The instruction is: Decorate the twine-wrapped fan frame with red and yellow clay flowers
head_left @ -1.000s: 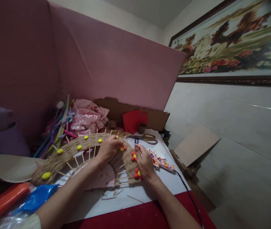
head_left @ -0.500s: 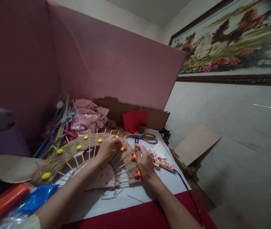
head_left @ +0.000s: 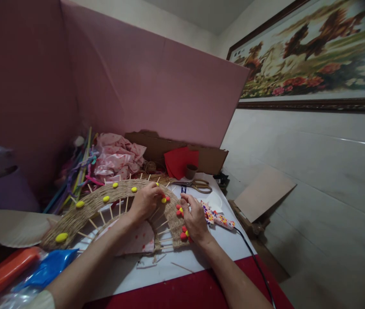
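Observation:
An arched panel woven from brown twine (head_left: 101,199) over thin wooden sticks lies in front of me, dotted with yellow clay discs (head_left: 61,237). My left hand (head_left: 145,200) reaches over its upper right part, fingers bent together at a small flower of red clay pieces round a yellow centre (head_left: 163,200). The fingertips touch a red piece there and partly cover it. Beside the panel's right end, my right hand (head_left: 195,218) is raised with thumb and fingers pinched; whatever they hold is hidden. Two more red and yellow flowers (head_left: 184,234) sit by its wrist, partly covered.
A floral-patterned glue gun (head_left: 219,219) with a black cord lies right of my right hand. Scissors (head_left: 200,185), red paper (head_left: 179,163) and a small brown pot (head_left: 191,171) stand behind. Bags of orange clay (head_left: 8,272) and blue clay (head_left: 49,268) lie front left.
Both hands keep almost the same positions, the left still at the flower and the right still pinched. The whole view has shifted very slightly.

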A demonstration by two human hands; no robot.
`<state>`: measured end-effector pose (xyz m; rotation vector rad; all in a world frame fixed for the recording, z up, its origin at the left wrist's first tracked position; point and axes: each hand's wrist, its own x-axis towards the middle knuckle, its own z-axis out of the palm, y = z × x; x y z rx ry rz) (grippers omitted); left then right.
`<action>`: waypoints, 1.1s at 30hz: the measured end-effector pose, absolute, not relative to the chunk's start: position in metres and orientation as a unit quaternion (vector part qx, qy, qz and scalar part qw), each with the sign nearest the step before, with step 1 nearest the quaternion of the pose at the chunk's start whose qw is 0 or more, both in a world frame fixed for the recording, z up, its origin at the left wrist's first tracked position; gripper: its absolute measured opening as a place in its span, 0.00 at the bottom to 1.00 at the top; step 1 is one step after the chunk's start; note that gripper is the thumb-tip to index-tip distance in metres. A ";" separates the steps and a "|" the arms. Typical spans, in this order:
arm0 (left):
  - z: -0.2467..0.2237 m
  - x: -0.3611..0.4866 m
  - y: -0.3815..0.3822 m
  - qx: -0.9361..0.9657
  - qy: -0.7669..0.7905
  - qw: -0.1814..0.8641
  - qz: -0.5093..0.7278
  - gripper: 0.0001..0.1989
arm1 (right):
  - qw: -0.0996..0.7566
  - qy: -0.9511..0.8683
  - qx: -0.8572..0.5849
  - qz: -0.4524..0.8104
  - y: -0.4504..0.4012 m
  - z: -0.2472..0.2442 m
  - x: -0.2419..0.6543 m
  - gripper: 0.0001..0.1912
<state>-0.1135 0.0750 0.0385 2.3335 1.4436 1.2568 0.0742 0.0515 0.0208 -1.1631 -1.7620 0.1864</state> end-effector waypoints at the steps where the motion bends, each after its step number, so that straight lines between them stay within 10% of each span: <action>1: 0.039 -0.114 0.074 0.773 0.477 0.060 0.414 0.10 | 0.488 -0.725 -0.479 0.078 0.052 0.021 0.074 0.15; 33: 0.042 -0.121 0.056 0.800 0.506 -0.144 0.289 0.17 | 0.488 -0.720 -0.483 0.102 0.050 0.020 0.074 0.14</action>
